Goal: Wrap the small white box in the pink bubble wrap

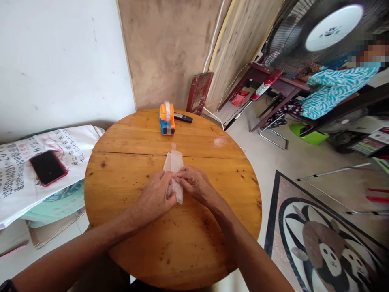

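Note:
A whitish, see-through wrapped packet, perhaps bubble wrap, lies on the round wooden table in front of me. From its far end a short clear strip of tape sticks out. My left hand grips the packet's left side, thumb low on it and fingers bent. Across from it, my right hand pinches the packet near its middle, fingertips meeting those of the left. What lies inside the wrap is hidden. Beyond the packet stands an orange and blue tape dispenser holding a roll of clear tape.
A black slim object lies beside the dispenser. Left of the table, a phone rests on a printed white sack. A standing fan and a seated person in a patterned top are to the right.

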The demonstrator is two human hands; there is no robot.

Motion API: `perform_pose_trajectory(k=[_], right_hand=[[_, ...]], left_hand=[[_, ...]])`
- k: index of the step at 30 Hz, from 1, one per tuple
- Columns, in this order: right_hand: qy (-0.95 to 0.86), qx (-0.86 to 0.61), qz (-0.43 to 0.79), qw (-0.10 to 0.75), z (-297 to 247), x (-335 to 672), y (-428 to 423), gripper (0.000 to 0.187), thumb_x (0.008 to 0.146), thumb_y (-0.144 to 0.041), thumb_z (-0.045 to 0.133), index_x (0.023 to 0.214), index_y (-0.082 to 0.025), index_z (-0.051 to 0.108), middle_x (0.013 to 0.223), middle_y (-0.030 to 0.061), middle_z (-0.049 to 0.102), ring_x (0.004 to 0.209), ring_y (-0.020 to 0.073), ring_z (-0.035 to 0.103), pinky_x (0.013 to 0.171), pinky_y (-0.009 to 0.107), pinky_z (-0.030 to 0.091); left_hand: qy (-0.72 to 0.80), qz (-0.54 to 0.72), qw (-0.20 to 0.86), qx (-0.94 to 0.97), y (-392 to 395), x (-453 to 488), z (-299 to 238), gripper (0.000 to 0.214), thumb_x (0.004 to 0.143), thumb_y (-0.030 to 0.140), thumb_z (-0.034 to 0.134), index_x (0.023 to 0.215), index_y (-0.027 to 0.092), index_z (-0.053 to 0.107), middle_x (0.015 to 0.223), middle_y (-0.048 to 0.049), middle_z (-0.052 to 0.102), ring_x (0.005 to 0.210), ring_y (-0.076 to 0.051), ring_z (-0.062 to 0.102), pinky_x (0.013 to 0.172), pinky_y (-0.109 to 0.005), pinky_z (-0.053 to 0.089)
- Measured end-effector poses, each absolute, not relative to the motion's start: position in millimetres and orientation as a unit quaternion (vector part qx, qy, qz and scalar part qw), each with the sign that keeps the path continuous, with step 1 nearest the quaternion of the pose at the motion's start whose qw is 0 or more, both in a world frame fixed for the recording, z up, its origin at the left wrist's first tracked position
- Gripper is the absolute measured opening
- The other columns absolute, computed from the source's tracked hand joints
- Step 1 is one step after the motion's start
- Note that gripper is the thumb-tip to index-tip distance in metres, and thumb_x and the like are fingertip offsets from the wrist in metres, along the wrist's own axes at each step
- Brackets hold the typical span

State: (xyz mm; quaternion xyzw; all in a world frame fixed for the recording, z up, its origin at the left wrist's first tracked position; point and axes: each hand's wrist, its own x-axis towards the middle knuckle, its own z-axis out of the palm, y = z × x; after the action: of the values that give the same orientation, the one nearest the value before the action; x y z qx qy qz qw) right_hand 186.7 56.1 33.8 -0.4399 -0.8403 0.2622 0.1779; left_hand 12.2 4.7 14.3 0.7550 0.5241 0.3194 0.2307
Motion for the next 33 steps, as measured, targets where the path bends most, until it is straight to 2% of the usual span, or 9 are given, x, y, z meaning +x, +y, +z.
perform_pose_trajectory(k=[3,7,10,13,16,19,23,30,33], right_hand=[[-0.842,-0.445,0.253,0.171,31,187,59,0.02,0.09,-0.022,0.057,0.09,-0.026,0.077,0.088,0.0018,0.065,0.081,0.0136,0.058,0.069,0.023,0.039],[-0.83,-0.436,0.292,0.189,23,189,64,0.023,0.089,-0.02,0.057,0.096,-0.027,0.077,0.089,0.0013,0.065,0.083,0.0135,0.059,0.073,0.024,0.042],[-0.82,-0.409,0.339,0.213,17,189,70,0.021,0.089,-0.026,0.057,0.088,-0.025,0.078,0.083,0.0015,0.066,0.081,0.0138,0.06,0.073,0.024,0.044],[-0.798,-0.422,0.351,0.248,13,191,77,0.019,0.086,-0.026,0.059,0.084,-0.022,0.077,0.082,0.0023,0.068,0.08,0.0147,0.062,0.074,0.025,0.045],[-0.743,-0.52,0.319,0.276,13,196,88,0.021,0.082,-0.025,0.059,0.094,-0.018,0.074,0.083,0.0029,0.069,0.074,0.0147,0.06,0.071,0.026,0.045],[-0.706,-0.607,0.272,0.244,17,200,103,0.026,0.08,-0.029,0.061,0.099,-0.015,0.071,0.08,0.0031,0.068,0.068,0.0147,0.058,0.065,0.026,0.043],[-0.709,-0.648,0.222,0.171,21,190,121,0.02,0.078,-0.032,0.066,0.087,-0.015,0.071,0.072,0.0018,0.066,0.065,0.014,0.054,0.061,0.025,0.037],[-0.705,-0.654,0.237,0.139,22,168,129,0.018,0.07,-0.031,0.071,0.08,-0.017,0.065,0.07,-0.0003,0.064,0.062,0.012,0.052,0.057,0.023,0.033],[-0.701,-0.656,0.25,0.129,19,165,131,0.016,0.069,-0.029,0.071,0.075,-0.017,0.062,0.066,-0.0024,0.06,0.06,0.0114,0.05,0.054,0.023,0.032]], left_hand=[[0.503,0.3,0.189,0.788,6,11,14,0.028,0.075,0.011,0.054,0.1,0.02,0.061,0.095,-0.0055,0.058,0.091,-0.022,0.056,0.081,-0.036,0.05],[0.456,0.326,0.128,0.818,6,9,11,0.032,0.076,0.012,0.055,0.107,0.018,0.063,0.106,-0.0104,0.059,0.097,-0.024,0.054,0.086,-0.039,0.049],[0.435,0.33,0.096,0.832,6,8,9,0.032,0.077,0.01,0.054,0.107,0.016,0.063,0.11,-0.0118,0.061,0.097,-0.025,0.053,0.086,-0.04,0.049],[0.416,0.329,0.104,0.841,7,8,10,0.026,0.077,0.009,0.054,0.101,0.015,0.064,0.105,-0.011,0.063,0.094,-0.025,0.052,0.084,-0.038,0.049],[0.404,0.34,0.127,0.84,8,7,10,0.024,0.076,0.008,0.054,0.098,0.014,0.064,0.104,-0.01,0.064,0.093,-0.023,0.052,0.085,-0.037,0.049],[0.405,0.349,0.136,0.834,8,7,10,0.025,0.076,0.007,0.054,0.098,0.014,0.063,0.102,-0.0097,0.064,0.093,-0.023,0.052,0.085,-0.037,0.049],[0.404,0.351,0.139,0.833,7,7,9,0.025,0.077,0.007,0.054,0.099,0.014,0.063,0.101,-0.0094,0.064,0.093,-0.023,0.052,0.085,-0.038,0.048],[0.403,0.359,0.133,0.831,8,7,7,0.023,0.078,0.008,0.054,0.098,0.015,0.063,0.1,-0.0092,0.064,0.091,-0.024,0.053,0.083,-0.038,0.049],[0.402,0.37,0.122,0.829,8,7,6,0.024,0.077,0.007,0.054,0.098,0.014,0.064,0.107,-0.0108,0.064,0.094,-0.024,0.054,0.085,-0.039,0.049]])
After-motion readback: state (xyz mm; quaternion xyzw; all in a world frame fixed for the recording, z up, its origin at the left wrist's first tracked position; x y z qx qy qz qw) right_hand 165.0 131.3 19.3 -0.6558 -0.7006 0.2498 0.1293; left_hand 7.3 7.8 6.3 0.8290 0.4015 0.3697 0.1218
